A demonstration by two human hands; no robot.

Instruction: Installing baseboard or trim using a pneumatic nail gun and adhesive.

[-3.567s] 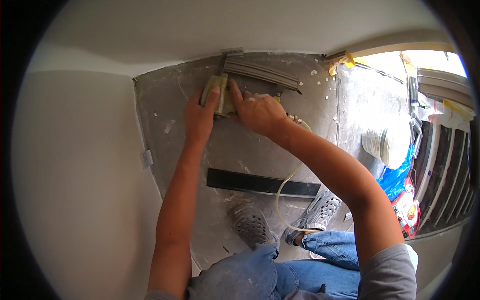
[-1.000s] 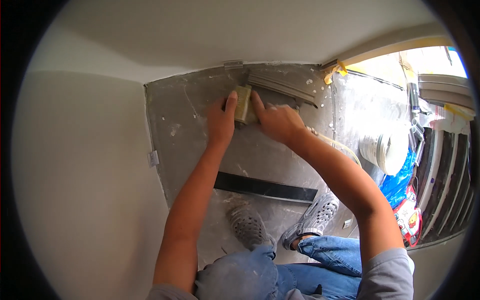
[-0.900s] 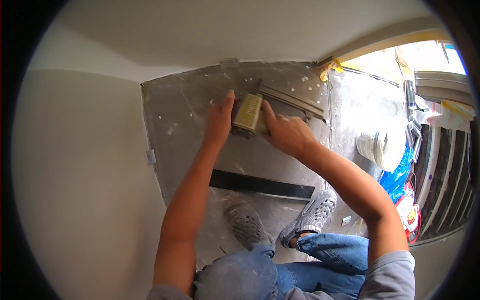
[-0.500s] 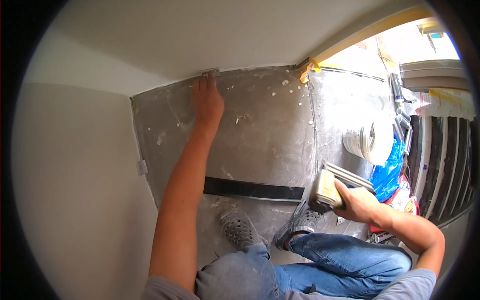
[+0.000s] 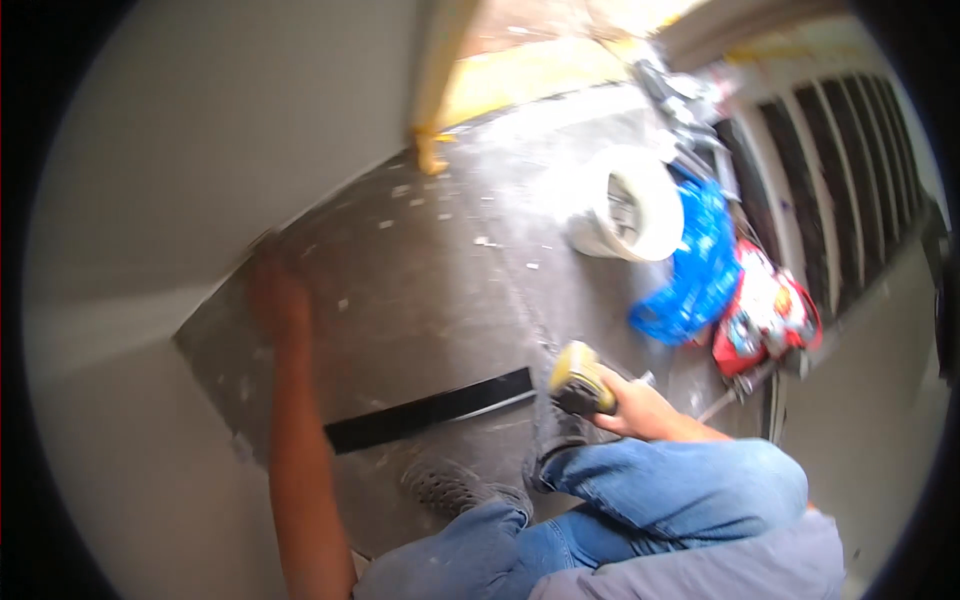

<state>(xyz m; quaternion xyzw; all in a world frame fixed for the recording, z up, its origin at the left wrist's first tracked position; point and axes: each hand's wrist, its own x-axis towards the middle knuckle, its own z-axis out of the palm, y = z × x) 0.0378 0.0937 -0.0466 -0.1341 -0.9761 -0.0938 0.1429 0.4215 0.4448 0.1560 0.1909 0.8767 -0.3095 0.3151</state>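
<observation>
My left hand (image 5: pixel 280 290) is over the floor near the foot of the wall, its fingers smeared by motion. Whether it holds anything cannot be told. My right hand (image 5: pixel 640 408) is closed around a chunky yellow-and-black handheld tool (image 5: pixel 578 378), held above my shoe beside my bent knee. The tool's exact kind is unclear. A flat black strip (image 5: pixel 430 410) lies on the grey floor (image 5: pixel 400 320) between my arms, in front of my feet.
White walls (image 5: pixel 260 130) rise at the left and ahead. Yellow tape (image 5: pixel 430 155) clings to the door frame's foot. Right of it are a white bucket (image 5: pixel 650 215), a blue plastic bag (image 5: pixel 700 260), a red-and-white bag (image 5: pixel 765 315) and several grey tubes (image 5: pixel 690 110). Small white scraps dot the floor.
My view has swung to the right. My left hand, earlier touching a small flat piece at the wall's base, is now blurred. My right hand still grips the tool, turned differently.
</observation>
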